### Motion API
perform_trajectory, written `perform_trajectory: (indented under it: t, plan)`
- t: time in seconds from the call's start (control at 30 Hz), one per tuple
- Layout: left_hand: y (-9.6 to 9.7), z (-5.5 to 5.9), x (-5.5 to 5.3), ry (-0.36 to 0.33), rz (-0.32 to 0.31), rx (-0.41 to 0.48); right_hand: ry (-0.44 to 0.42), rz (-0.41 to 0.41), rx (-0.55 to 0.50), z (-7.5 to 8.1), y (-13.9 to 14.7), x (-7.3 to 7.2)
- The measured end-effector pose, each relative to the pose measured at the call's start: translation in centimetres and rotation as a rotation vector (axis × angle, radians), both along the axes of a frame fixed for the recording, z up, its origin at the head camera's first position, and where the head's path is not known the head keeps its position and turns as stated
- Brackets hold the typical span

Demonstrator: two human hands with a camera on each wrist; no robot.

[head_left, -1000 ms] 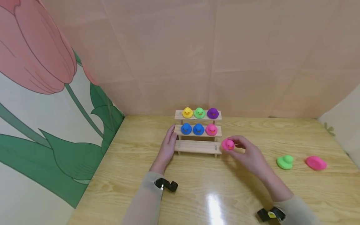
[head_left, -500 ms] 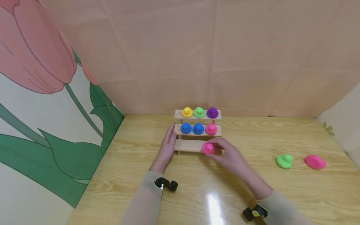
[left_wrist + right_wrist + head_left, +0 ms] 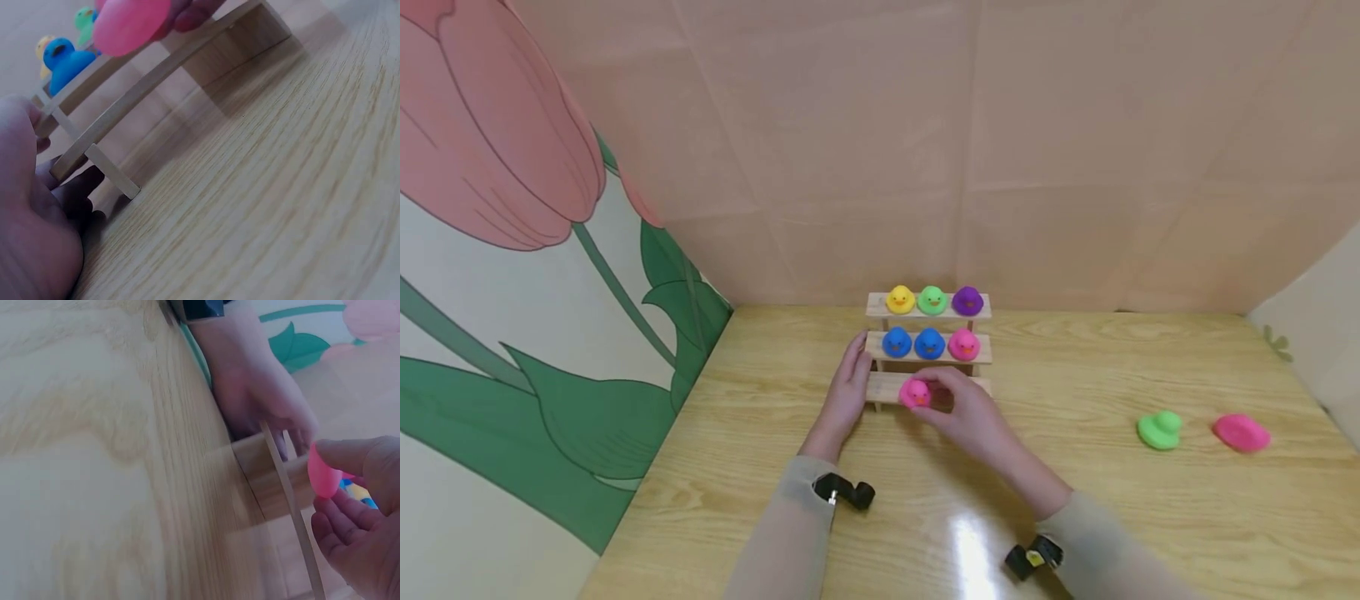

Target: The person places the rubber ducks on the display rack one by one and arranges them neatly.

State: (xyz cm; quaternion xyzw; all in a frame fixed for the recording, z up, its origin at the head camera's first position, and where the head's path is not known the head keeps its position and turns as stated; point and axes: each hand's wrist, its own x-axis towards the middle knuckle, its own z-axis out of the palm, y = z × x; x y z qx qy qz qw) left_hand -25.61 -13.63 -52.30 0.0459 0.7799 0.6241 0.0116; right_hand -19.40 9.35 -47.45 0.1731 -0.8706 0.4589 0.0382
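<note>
A three-tier wooden rack (image 3: pixel 880 385) stands on the table near the back. My left hand (image 3: pixel 848 392) rests against its left end, fingers lying along the side. Between thumb and fingertips my right hand (image 3: pixel 966 410) pinches a pink rubber duck (image 3: pixel 915 393), its beak facing me, over the left-middle part of the bottom tier. In the left wrist view the pink duck (image 3: pixel 131 25) appears slightly above the board. Yellow (image 3: pixel 900 300), green (image 3: pixel 932 301) and purple ducks (image 3: pixel 967 302) sit on the top tier. Two blue ducks (image 3: pixel 929 343) and a pink duck (image 3: pixel 964 344) occupy the middle tier.
Off to the right on the wood-grain table (image 3: pixel 1075 375) lie a green duck (image 3: pixel 1160 430), upright, and a pink duck (image 3: pixel 1242 432) tipped over. A pinkish backdrop (image 3: pixel 1037 167) rises behind the rack. The left wall (image 3: pixel 610 417) carries a tulip print.
My right hand has carried the pink duck leftward, from beside the rack's right end to over the bottom tier. The left hand has stayed at the rack's left end.
</note>
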Motion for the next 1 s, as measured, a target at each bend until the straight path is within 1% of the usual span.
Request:
perform_trajectory:
  t: [0.2, 0.4, 0.6, 0.8, 1.0]
  plan:
    - [-0.1, -0.1, 0.0, -0.007, -0.010, -0.003, -0.002, -0.003, -0.005, -0.2, -1.5, -0.6]
    - [0.0, 0.1, 0.1, -0.007, -0.013, 0.000, 0.004, -0.035, 0.016, -0.5, -2.5, -1.1]
    - [0.1, 0.1, 0.0, -0.016, -0.011, -0.007, 0.036, -0.066, 0.056, -1.1, -3.2, -1.5]
    - [0.0, 0.0, 0.0, -0.016, -0.013, 0.000, 0.049, -0.083, 0.061, -1.4, -3.7, -1.7]
    - [-0.1, 0.0, 0.0, -0.016, -0.019, 0.010, 0.081, -0.099, 0.068, -1.7, -4.0, -1.9]
